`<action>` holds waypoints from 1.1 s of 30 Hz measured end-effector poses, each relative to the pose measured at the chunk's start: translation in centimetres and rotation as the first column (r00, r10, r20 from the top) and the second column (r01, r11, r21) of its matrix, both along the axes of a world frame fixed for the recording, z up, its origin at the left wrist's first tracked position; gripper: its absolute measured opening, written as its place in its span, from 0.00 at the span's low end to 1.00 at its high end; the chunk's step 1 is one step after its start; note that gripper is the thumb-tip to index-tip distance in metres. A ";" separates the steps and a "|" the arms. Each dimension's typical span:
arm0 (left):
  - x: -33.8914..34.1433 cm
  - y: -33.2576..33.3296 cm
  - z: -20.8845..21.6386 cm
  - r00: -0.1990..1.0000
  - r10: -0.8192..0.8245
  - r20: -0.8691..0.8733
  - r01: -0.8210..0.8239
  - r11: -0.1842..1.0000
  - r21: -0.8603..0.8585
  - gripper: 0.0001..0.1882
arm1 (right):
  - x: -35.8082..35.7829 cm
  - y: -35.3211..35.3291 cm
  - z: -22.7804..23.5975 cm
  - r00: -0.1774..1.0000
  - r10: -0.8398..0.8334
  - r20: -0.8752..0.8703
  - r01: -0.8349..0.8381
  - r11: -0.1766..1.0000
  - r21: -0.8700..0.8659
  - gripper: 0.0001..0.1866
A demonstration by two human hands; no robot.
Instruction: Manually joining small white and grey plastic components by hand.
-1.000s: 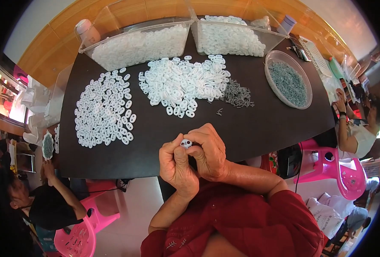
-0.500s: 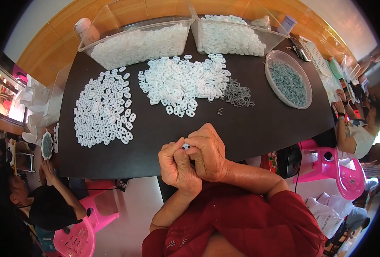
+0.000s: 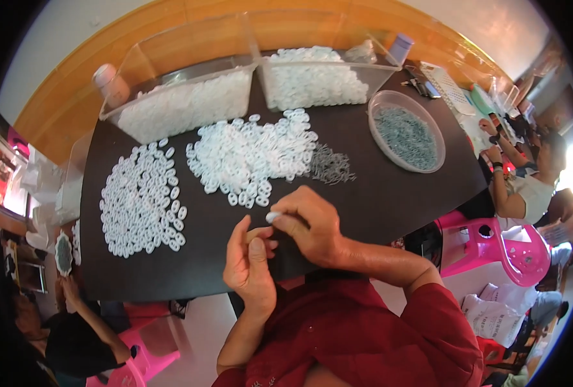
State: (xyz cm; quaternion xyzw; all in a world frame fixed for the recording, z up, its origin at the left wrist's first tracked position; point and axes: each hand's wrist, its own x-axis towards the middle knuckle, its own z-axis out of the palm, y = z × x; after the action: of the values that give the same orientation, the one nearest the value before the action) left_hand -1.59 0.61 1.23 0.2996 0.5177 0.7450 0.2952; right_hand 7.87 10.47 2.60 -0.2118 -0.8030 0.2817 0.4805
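Observation:
Between the thumb and forefinger of my right hand (image 3: 312, 227) is a small white oval piece (image 3: 273, 217), mostly covered by the fingertips. My left hand (image 3: 250, 267) is just left of it, thumb and fingers loosely curled and apart, with nothing seen in it. Beyond my hands lies a heap of white two-holed oval pieces (image 3: 244, 158). Small grey pins (image 3: 331, 165) are piled against the heap's right side. Farther left, more white oval pieces (image 3: 138, 203) lie spread in a single layer on the dark table (image 3: 364, 219).
Two clear plastic bins (image 3: 183, 97) of white pieces stand along the back. A round clear tub (image 3: 408, 132) of grey pins is at the right. A pink bottle (image 3: 111, 85) and a purple-lidded container (image 3: 400, 49) stand behind. Other people sit on both sides near pink stools (image 3: 486, 248).
My hands have come apart. The white oval piece, held between both before, is now in my right hand alone. The view has shifted, so the table sits lower and farther left.

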 end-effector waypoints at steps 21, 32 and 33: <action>-8.4 4.0 0.1 0.383 -0.128 -0.915 -0.197 0.956 -0.216 0.12 | 3.5 13.2 4.4 0.930 -0.332 0.159 0.192 0.805 0.561 0.08; -7.2 4.6 -0.2 0.216 -0.087 -0.972 -0.213 0.968 -0.134 0.11 | 4.4 9.6 2.9 0.962 -0.156 0.223 0.037 0.887 0.461 0.12; -7.2 4.5 -0.2 0.215 -0.091 -0.972 -0.212 0.968 -0.137 0.11 | 4.5 9.3 2.8 0.962 -0.157 0.223 0.039 0.888 0.458 0.12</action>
State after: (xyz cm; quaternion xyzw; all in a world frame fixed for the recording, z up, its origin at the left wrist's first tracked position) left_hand -8.84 5.12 1.01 0.6404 0.6851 0.3353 -0.0896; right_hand 12.35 19.81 5.37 -0.1698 -0.8892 0.0347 0.4235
